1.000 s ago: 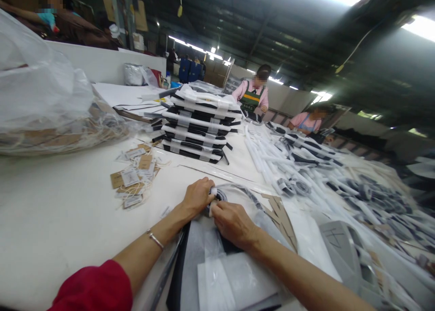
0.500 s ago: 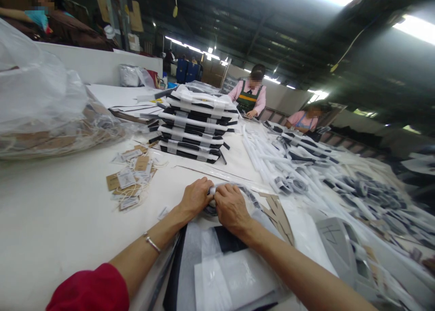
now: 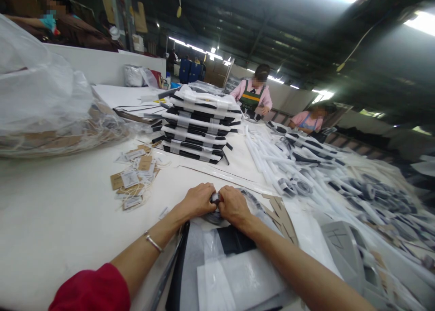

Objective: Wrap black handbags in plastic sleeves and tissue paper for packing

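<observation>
My left hand (image 3: 199,199) and my right hand (image 3: 233,204) meet at the far end of a black item wrapped in clear plastic (image 3: 224,261) that lies in front of me on the white table (image 3: 61,220). Both hands are closed, their fingers pinched together on a coiled grey strap (image 3: 215,198) at the item's top edge. A thin bracelet sits on my left wrist and a red sleeve covers that upper arm.
A stack of wrapped black-and-white items (image 3: 200,125) stands ahead. Paper tags (image 3: 134,179) lie to the left, near a large clear bag (image 3: 47,107). White tubes and coiled straps (image 3: 306,170) cover the right. Two people (image 3: 253,93) work at the far end.
My right hand has moved up and left to meet my left hand, and both have closed tighter on the coiled strap.
</observation>
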{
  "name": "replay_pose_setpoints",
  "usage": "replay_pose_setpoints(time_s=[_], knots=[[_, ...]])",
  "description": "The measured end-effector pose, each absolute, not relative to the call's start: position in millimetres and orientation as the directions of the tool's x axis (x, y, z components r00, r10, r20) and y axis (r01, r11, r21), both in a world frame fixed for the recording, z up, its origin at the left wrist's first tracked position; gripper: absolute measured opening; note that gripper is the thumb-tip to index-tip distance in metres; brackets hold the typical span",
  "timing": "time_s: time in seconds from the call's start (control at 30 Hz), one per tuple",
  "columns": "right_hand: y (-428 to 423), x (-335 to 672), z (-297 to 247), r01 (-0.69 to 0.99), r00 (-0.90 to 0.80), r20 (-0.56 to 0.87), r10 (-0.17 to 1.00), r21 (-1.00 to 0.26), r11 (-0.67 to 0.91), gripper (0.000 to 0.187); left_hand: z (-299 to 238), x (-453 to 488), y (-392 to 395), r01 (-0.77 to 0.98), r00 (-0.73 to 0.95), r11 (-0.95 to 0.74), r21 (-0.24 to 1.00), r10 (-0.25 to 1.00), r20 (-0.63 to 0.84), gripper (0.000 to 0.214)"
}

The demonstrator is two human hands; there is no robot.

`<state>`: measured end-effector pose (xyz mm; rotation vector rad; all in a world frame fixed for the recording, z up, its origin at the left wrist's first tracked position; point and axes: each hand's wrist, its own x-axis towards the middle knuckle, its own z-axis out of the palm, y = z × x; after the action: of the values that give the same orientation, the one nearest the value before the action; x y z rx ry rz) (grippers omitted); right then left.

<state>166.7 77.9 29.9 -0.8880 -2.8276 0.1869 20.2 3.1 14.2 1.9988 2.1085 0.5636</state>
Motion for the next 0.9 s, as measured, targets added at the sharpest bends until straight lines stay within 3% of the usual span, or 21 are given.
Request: replay_pose_setpoints(time_s=[0.17,0.27,0.4,0.57,0.77,0.9], knots=[[103.4,168.9,54.7,0.488,-0.853,-0.031,0.521,-0.4,0.776,0.005,8.9,25.3,9.1,0.926,-0.13,0.063,0.373,0.979,0.157,0.017],[129.2,165.2,72.4,0.536,-0.823,-0.129,0.554,-0.5,0.68,0.017,10.1,27.7,8.7,0.93,-0.119,0.041,0.365,0.974,0.194,0.017],[162.0,147.9,76.6,0.703,-0.702,-0.346,0.623,-0.48,0.525,0.024,14.3,29.1,4.7,0.937,-0.087,-0.008,0.348,0.963,0.257,0.015],[178.3,121.0,61.5,0.802,-0.598,-0.657,0.46,-0.477,0.36,0.046,15.6,29.7,2.0,0.95,-0.022,-0.09,0.299,0.936,0.35,0.015],[180.9,109.6,47.5,0.731,-0.677,-0.671,0.302,-0.661,0.171,0.017,14.7,28.2,2.8,0.961,0.018,-0.116,0.25,0.931,0.364,0.019],[183.3,109.5,36.2,0.655,-0.734,-0.617,0.284,-0.754,0.055,0.003,11.6,26.8,4.3,0.958,0.011,-0.114,0.262,0.932,0.363,0.022]])
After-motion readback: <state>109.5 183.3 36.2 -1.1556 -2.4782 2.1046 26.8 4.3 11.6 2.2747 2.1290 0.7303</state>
